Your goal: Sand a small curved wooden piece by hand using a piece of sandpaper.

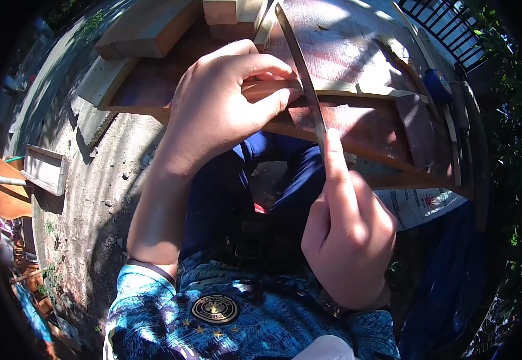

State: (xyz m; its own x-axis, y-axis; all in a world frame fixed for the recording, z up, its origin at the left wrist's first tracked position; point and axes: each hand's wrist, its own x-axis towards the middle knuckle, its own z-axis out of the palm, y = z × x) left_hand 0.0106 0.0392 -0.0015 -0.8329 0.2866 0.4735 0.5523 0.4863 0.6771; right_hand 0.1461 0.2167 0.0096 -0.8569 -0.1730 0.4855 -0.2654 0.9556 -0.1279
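My left hand (229, 99) pinches a small piece of wood (265, 89) between thumb and fingers, over the reddish wooden work board (355, 119). In my right hand (351, 229) is a long, narrow metal blade (305, 74), with my index finger stretched along it. There is a small hole near the blade's far end; its near end is hidden in my grip. It crosses the end of the wood piece by my left fingertips, and whether they touch I cannot tell. A pale wooden strip (360, 90) lies on the board just beyond the blade.
Thick wooden blocks (148, 33) are stacked at the board's far left. On the right are a dark sheet, possibly sandpaper (416, 128), a blue tape roll (438, 85) and long strips at the edge. A shallow wooden box (45, 168) stands left; a printed sack (418, 209) lies below right.
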